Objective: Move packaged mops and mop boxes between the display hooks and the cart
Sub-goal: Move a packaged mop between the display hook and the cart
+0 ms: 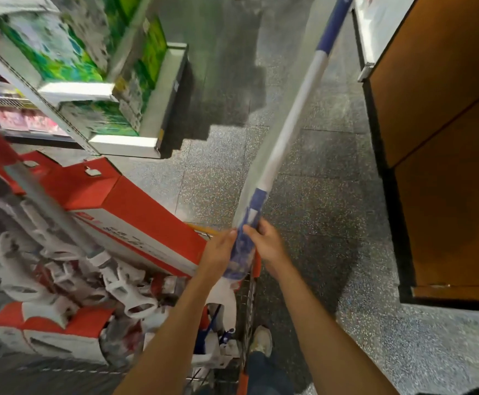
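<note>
1. Head view is smeared by motion, so print on the packaging cannot be read, and the top of the packaged mop (289,121) runs out of the upper edge of the frame.
2. Left hand (220,249) is curled against the left side of the mop's blue lower section, its fingers wrapped round it; the fingertips are hidden behind the wrapping.
3. Right hand (268,243) grips the same blue section from the right, thumb laid along it and fingers curled round, just opposite the left hand.
4. The mop is a white pole with blue bands in clear film, tilted up and to the right from the hands, held above the right-hand edge of the cart (246,303).
5. Its lower end dips behind the forearms into the cart; how far it reaches I cannot tell.
6. Inside the cart, a long red and white mop box (147,220) lies slanted beside the left hand, with more red boxes (47,329) lower left.
7. White plastic mop parts (124,283) and a grey pole (52,206) are heaped between them, too blurred to separate.
8. Green-printed boxes (70,49) sit on the shelf at upper left, a brown cabinet (446,138) stands at right, over a speckled floor (318,223).
9. One shoe (262,342) shows beside the cart's wire side.
</note>
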Demonstrator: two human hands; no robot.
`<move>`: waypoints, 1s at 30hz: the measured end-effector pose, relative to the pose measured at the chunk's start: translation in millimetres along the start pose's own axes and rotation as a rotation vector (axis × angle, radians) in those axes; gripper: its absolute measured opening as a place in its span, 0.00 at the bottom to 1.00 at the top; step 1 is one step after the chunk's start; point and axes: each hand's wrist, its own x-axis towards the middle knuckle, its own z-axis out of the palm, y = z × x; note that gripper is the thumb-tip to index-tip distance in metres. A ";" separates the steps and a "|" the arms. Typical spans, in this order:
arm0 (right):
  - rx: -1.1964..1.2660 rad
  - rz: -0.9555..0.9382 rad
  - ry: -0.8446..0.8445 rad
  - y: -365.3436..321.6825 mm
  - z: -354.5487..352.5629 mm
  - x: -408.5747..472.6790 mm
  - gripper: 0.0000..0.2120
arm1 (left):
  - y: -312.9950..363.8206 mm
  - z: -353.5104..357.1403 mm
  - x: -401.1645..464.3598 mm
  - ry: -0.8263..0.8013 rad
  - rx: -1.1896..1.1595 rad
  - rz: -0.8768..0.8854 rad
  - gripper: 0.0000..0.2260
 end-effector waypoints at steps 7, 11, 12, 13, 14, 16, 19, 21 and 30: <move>0.016 0.064 0.078 -10.7 1.5 -8.8 0.11 | -11.5 -11.7 -6.6 -0.064 0.126 0.034 0.10; -0.077 0.011 0.116 2.1 5.5 -29.6 0.11 | -13.9 -19.5 -22.5 -0.132 0.151 0.052 0.13; -0.093 -0.016 0.127 4.2 7.6 -33.7 0.10 | -14.4 -21.8 -26.6 -0.142 0.152 0.051 0.14; -0.101 -0.040 0.138 5.5 9.8 -37.8 0.10 | -15.7 -23.8 -31.2 -0.158 0.160 0.044 0.14; -0.101 -0.057 0.152 5.7 12.6 -41.3 0.09 | -18.5 -25.5 -36.1 -0.176 0.164 0.035 0.13; -0.094 -0.074 0.184 3.6 17.5 -48.6 0.09 | -25.1 -28.3 -47.7 -0.197 0.143 0.006 0.11; -0.082 -0.112 0.210 -2.9 24.0 -60.6 0.10 | -23.1 -32.4 -61.7 -0.199 0.080 0.011 0.09; -0.030 -0.131 0.212 -12.5 29.7 -68.9 0.09 | -13.0 -36.0 -66.8 -0.191 0.064 0.031 0.08; 0.129 -0.198 0.242 -74.5 50.3 -107.2 0.08 | 43.5 -59.2 -89.1 -0.151 0.005 0.161 0.10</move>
